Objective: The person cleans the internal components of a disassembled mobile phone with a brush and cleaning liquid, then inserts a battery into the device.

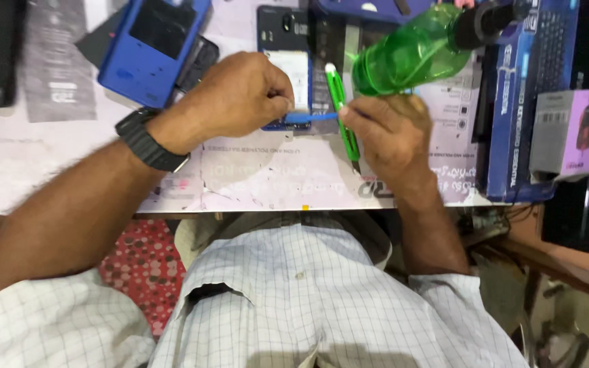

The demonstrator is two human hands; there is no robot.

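Head view: The left hand [240, 95], with a black wristwatch [146, 141] on its wrist, was curled into a loose fist above the worktable [8, 163]. Its thumb and forefinger were pinched together on one end of a thin blue tool [311, 118]. The tool lay roughly level between the two hands, above an opened phone [294, 68] that rested flat on the table.

The right hand [386, 133] had its fingertips closed on the other end of the blue tool. The same hand also held a green pen-shaped tool [341, 109], clamped along the fingers and pointing away from the person with its white tip uppermost.

A green plastic bottle [410, 51] lay tilted just beyond the right hand, its dark cap toward the right. A blue device [151, 48] with a dark screen stood beyond the left wrist. A blue carton [512, 116] and a small white-and-pink box [570, 133] stood at the table's right edge.
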